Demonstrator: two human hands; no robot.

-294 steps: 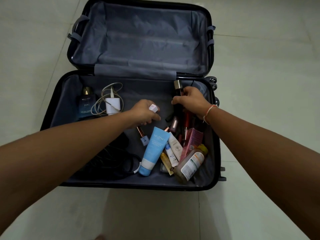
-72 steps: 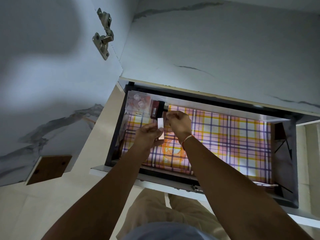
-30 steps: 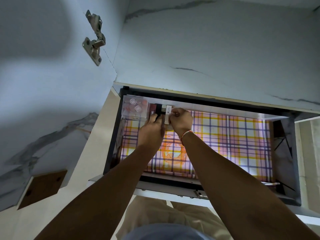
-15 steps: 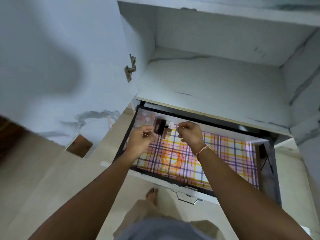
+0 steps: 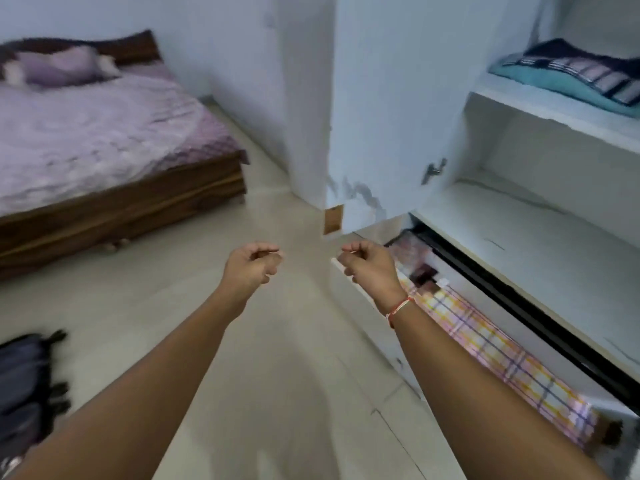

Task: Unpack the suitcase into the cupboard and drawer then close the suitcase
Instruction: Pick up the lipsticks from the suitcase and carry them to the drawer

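Both my hands hang in the air over the floor with nothing in them. My left hand (image 5: 251,268) and my right hand (image 5: 370,268) have loosely curled fingers. The open drawer (image 5: 502,355) with its plaid liner lies to the right of my right hand. Small dark and white cosmetic items (image 5: 424,273) sit at the drawer's far left end. The dark suitcase (image 5: 24,382) shows blurred at the left edge, on the floor. Above the drawer is a bare white cupboard shelf (image 5: 536,233).
The white cupboard door (image 5: 388,116) stands open just beyond my right hand. Folded clothes (image 5: 571,77) lie on an upper shelf. A wooden bed (image 5: 86,140) with a purple cover fills the far left. Pale tiled floor (image 5: 277,341) stretches between bed, suitcase and cupboard.
My hands let go of the small cosmetics in the drawer's far left corner and pulled back empty. My view swung left from the drawer toward the room and the suitcase.
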